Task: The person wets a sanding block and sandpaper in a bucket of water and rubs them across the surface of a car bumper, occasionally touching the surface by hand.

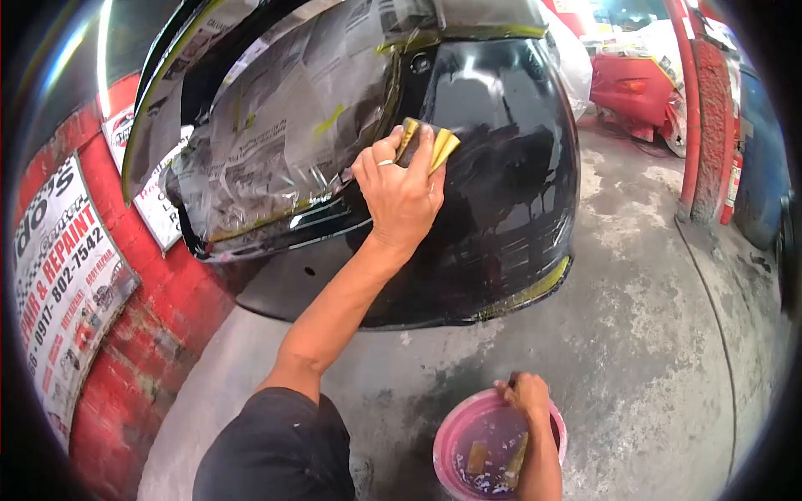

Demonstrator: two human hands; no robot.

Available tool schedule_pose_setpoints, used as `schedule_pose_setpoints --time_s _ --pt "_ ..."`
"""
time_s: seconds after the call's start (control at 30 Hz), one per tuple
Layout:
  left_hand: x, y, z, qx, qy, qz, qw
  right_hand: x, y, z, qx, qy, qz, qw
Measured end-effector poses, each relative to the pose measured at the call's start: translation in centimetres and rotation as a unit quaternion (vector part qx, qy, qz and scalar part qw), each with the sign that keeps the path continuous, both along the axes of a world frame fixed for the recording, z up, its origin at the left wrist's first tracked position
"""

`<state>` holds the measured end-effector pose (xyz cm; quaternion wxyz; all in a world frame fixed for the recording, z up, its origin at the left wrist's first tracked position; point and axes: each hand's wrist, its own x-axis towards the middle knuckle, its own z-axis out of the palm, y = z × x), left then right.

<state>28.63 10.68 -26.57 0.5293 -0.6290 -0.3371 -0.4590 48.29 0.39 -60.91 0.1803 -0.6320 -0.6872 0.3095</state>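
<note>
A glossy black full-face helmet point(493, 192), its front opening masked with newspaper point(292, 125) and yellowish tape, fills the upper middle. My left hand point(401, 184) presses a folded piece of yellow-backed sandpaper point(445, 149) against the wet side of the shell, fingers closed around it. Low at the right, my right hand point(526, 394) is closed over the far rim of a pink basin point(447, 434); its fingertips are partly hidden. Cloudy water stands in the basin, with yellowish-brown sandpaper pieces point(477, 457) in it.
At left, a red wall carries a repair-shop banner point(71, 284). Behind the helmet lies a stained concrete floor point(635, 334). To the right are a red pillar point(710, 125), a blue drum point(760, 159) and a red vehicle part point(631, 88) beside plastic sheeting.
</note>
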Motion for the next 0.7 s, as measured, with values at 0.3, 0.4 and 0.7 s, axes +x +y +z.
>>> schedule_pose_setpoints --time_s 0.3,0.4,0.7 --pt "-0.8 -1.1 -1.2 -0.019 0.02 -0.019 0.999 0.1 0.8 0.7 0.004 -0.017 -0.028 0.999" --pt "-2.6 -2.2 -3.3 -0.029 0.039 0.005 0.999 0.1 0.7 0.9 0.008 -0.016 -0.027 0.999" --pt "-0.8 -1.2 -0.3 -0.05 0.12 -0.008 0.991 0.1 0.8 0.8 0.006 -0.014 -0.026 1.0"
